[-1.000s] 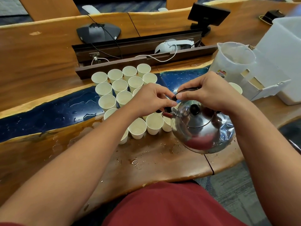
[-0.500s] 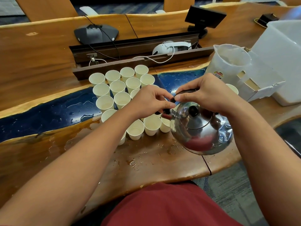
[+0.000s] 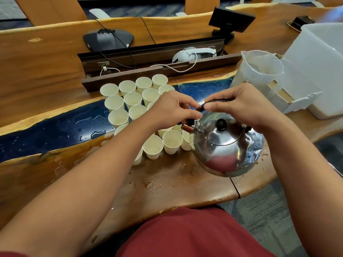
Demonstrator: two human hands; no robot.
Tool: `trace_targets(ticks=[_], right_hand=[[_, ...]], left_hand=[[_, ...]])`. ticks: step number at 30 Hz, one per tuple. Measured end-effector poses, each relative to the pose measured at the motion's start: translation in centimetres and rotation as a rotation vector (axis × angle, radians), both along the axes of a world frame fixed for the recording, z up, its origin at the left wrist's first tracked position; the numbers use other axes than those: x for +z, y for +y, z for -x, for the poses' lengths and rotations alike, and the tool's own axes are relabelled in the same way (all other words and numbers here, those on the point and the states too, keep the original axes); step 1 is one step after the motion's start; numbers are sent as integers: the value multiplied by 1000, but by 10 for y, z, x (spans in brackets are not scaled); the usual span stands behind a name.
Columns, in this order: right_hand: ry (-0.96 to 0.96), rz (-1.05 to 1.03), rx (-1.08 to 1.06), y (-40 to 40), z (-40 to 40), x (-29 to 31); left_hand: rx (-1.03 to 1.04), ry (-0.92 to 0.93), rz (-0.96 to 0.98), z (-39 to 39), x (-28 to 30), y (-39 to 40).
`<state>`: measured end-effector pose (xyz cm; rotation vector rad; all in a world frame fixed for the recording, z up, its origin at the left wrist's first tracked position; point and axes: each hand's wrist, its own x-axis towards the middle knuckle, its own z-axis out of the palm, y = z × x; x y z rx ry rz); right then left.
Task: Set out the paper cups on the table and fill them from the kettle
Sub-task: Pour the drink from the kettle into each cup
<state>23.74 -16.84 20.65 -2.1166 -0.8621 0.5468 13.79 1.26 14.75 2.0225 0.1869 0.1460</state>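
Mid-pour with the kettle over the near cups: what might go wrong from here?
1. The cups stand packed rim to rim, so a stream from the kettle could miss and splash; the table is already wet.
2. The left hand works at the spout cap above the cups and could knock one over.
3. The right hand alone carries the tilted kettle, so it may swing.

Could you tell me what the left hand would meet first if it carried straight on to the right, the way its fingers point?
Probably the right hand, whose fingertips almost touch the left hand above the kettle.
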Motion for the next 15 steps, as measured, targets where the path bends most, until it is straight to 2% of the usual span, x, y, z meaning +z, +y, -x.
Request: trace_targets(ticks=[15], right_hand=[[-84,34,-63,-28,-17,13]], left_hand=[[-116,-20,13,-35,9,-23]])
